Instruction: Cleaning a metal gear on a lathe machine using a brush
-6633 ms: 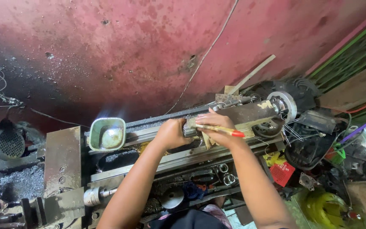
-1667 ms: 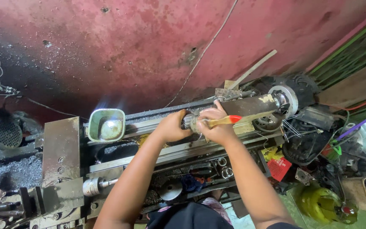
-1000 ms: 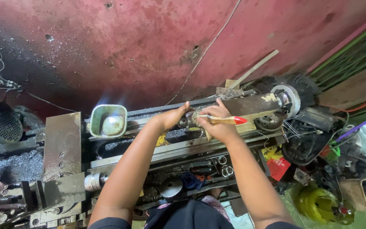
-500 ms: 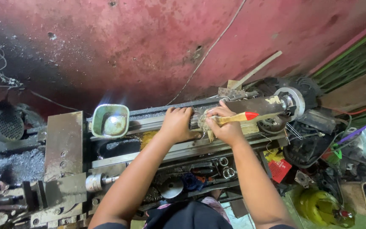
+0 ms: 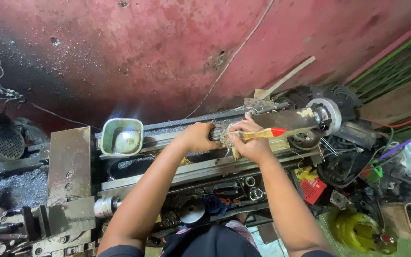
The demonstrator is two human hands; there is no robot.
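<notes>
While both arms reach forward over a grimy metal lathe set against a stained red wall, the left hand is curled shut around a dark ribbed cylindrical part lying along the machine. Just beside it, the right hand holds its grip clamped on a wooden-handled brush with a red tip, the bristle end pressed against the same part where the two hands almost meet. To the left of the hands, a green enamel cup sits on the lathe's upper rail, catching bright light. Further right, a round silver wheel caps the machine's end. Metal shavings lie heaped at the far left, and a yellow object rests on the floor at lower right.
</notes>
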